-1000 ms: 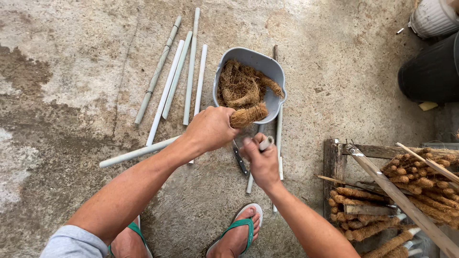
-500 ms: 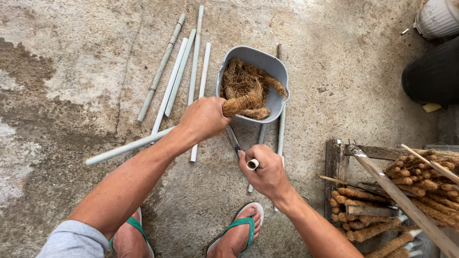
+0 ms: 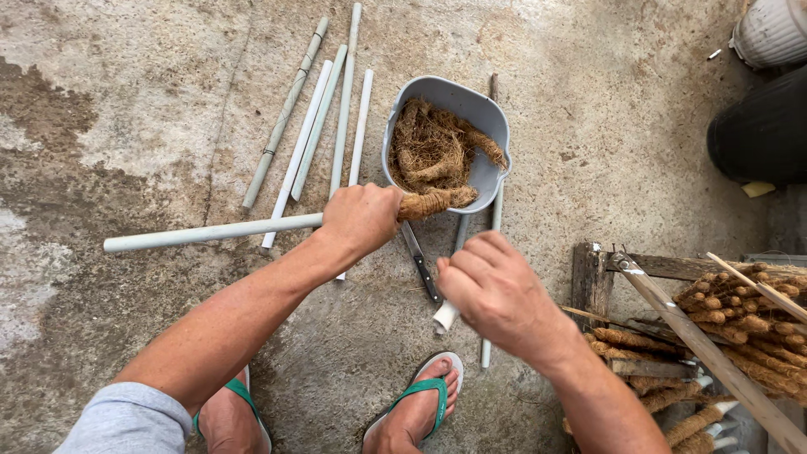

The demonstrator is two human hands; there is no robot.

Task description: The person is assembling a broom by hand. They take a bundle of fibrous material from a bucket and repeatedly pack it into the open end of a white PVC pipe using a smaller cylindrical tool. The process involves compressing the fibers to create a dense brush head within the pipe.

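Observation:
My left hand (image 3: 361, 220) grips a long white pipe (image 3: 210, 231) that points left, held level over the floor. The pipe's right end is wrapped in brown coir fibre (image 3: 433, 202) and sits at the lip of a grey plastic basin (image 3: 489, 113) full of loose coir (image 3: 430, 151). My right hand (image 3: 498, 292) hovers lower right with its fingers curled in, and nothing shows inside them. Under it a short white pipe (image 3: 445, 318) lies on the concrete. A black-handled knife (image 3: 424, 269) lies between my two hands.
Several bare white pipes (image 3: 324, 118) lie on the concrete left of the basin. A wooden rack (image 3: 593, 282) with coir-wrapped sticks (image 3: 740, 319) stands at the right. A black bucket (image 3: 765, 126) and a white container (image 3: 773, 29) are at top right. My feet wear green flip-flops (image 3: 420, 395).
My left hand has swung the pipe flatter and drawn its coir end back out of the basin to its lip. My right hand rose off the floor and moved right.

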